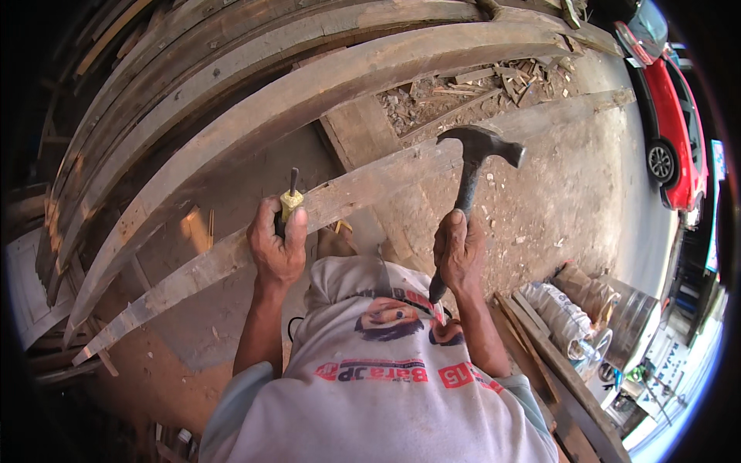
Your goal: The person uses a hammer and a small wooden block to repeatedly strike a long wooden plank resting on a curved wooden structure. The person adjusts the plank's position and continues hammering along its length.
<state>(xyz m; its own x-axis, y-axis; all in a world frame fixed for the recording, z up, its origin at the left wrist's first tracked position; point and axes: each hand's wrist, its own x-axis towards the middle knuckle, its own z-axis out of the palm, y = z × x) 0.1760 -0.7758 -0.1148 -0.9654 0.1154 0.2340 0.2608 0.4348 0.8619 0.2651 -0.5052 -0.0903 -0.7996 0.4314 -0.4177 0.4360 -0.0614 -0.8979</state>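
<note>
My right hand (461,251) grips the dark handle of a claw hammer (480,147), which stands head up with its claw toward the left. The handle's lower end reaches down in front of my shirt. In my left hand (278,245) is a short tool with a yellow grip (292,202) and a thin dark metal shank pointing up; its exact kind is not clear. Just beyond both hands a long wooden plank (370,184) runs from lower left to upper right. The left hand is close to its near edge, and the hammer overlaps it in view.
Several long, thick timber beams (309,96) lie beyond the plank. Wood scraps (509,85) litter the dirt ground. To the right are stuffed sacks (556,312), a metal drum (629,324) and wooden boards (559,378). A red car (675,131) stands on the road.
</note>
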